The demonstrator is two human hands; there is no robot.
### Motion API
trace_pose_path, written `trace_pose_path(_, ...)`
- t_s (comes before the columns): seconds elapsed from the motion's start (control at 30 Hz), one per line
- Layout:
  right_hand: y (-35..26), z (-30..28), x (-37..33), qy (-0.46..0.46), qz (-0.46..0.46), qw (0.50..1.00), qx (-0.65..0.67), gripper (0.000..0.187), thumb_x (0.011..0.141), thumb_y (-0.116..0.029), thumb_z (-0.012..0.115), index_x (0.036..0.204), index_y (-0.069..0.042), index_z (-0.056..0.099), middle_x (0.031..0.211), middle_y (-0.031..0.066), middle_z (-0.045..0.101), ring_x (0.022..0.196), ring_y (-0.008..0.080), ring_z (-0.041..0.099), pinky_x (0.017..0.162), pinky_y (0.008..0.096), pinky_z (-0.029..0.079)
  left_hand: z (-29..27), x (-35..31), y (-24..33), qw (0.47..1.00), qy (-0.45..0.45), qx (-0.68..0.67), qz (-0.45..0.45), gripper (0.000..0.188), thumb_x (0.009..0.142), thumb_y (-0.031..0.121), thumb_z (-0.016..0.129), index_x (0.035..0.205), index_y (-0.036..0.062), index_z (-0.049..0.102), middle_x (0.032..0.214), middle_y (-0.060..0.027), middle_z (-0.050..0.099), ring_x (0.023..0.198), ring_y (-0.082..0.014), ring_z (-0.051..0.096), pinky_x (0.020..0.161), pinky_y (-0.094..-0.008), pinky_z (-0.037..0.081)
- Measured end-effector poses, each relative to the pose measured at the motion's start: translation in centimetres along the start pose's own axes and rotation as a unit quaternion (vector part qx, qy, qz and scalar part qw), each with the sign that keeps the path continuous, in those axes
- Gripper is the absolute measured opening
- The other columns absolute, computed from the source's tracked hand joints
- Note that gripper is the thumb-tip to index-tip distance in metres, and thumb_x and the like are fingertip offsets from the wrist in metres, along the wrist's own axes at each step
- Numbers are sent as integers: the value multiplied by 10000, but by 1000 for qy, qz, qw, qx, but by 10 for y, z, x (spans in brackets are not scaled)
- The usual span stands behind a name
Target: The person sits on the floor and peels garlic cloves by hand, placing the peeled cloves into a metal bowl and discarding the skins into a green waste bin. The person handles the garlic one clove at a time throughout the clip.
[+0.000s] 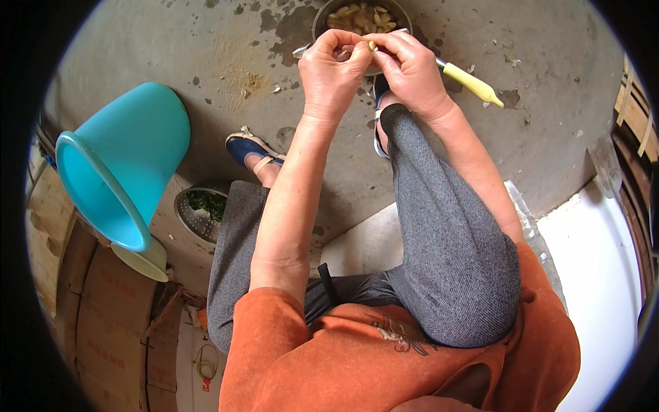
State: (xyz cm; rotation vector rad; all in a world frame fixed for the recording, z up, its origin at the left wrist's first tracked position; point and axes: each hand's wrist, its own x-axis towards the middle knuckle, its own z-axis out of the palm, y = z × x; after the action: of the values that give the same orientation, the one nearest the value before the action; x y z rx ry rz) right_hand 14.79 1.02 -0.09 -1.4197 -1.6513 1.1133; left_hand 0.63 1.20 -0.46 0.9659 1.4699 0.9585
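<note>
Pale clove (372, 46) pinched btwn left hand (332, 69) & right hand (412, 69)

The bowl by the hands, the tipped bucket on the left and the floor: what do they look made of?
Bowl: seemingly metal, going by its thin grey rim with a dull sheen; pale peeled pieces fill it. Bucket: likely plastic, a smooth, uniformly turquoise wall with a soft gloss. Floor: probably bare concrete, matte grey, mottled with dark damp patches and a brownish stain.

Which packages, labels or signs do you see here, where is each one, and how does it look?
Cardboard boxes: stacked at lower left, under the turquoise bucket; brown, rectangular, with faded red print on their sides.
No other labels, signs or screens show.
</note>
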Motion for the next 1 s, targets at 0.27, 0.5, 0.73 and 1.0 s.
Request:
trace_pose_path(0.27, 0, -10, 3, -15, 248, 833, 494, 240, 935, -105, 530, 1150, -7, 570, 1010, 58, 627, 848, 109, 613, 801, 269, 531, -4, 1, 9, 887, 10, -428, -170, 62, 862, 57, 568, 920, 36, 568, 841, -76, 638, 704, -120, 599, 667, -271, 517)
trace_pose_path(0.5, 3, -10, 1, -17, 261, 794, 549, 240, 925, -77, 537, 1149, -4, 578, 952, 53, 625, 809, 96, 592, 795, 260, 516, 5, -5, 8, 969, -29, -233, -73, 220, 839, 145, 694, 997, 39, 585, 778, -6, 598, 671, -62, 555, 599, -191, 485)
trace_pose_path(0.73, 1, -7, 3, -12, 276, 755, 594, 183, 905, -70, 561, 1060, 9, 616, 861, 39, 637, 764, 95, 601, 760, 268, 530, 9, -6, 2, 988, -2, -155, -11, 98, 853, 59, 652, 907, -16, 621, 825, -50, 658, 734, -84, 622, 664, -218, 527)
trace_pose_path(1.0, 4, -7, 1, -30, 284, 741, 608, 211, 924, -93, 526, 1078, 28, 604, 855, 52, 633, 763, 106, 607, 764, 277, 529, 8, -5, -7, 988, -2, -154, -2, 83, 878, 65, 610, 891, -17, 603, 775, -32, 630, 679, -72, 582, 614, -207, 493)
